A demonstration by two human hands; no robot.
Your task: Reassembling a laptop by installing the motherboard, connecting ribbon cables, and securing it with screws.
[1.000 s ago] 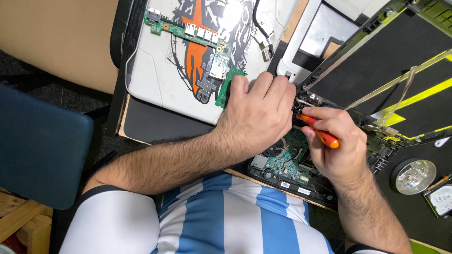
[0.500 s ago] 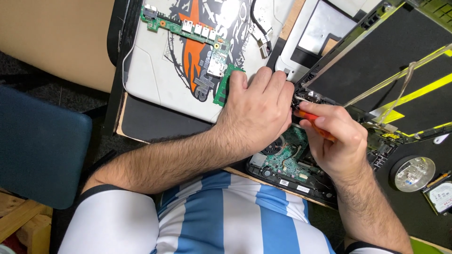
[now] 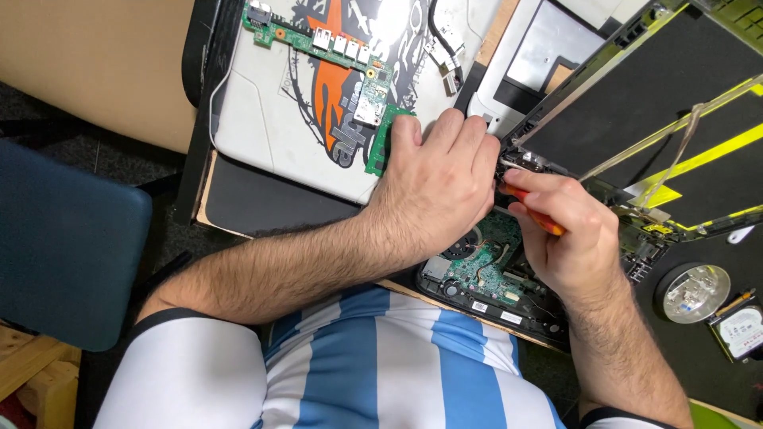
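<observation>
As two hands [image 3: 493, 199] work, one screwdriver [image 3: 534, 213], one laptop [image 3: 493, 274]

Dark floor, blue padded chair [image 3: 63, 246] at left, pale wooden panel [image 3: 95, 63], wooden worktop edge [image 3: 208, 187].

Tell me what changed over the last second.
Little. The right hand drew its orange screwdriver further into its grip, so less handle shows. The left hand stays pressed on the open laptop base by the hinge. The loose green board lies as it did.
</observation>
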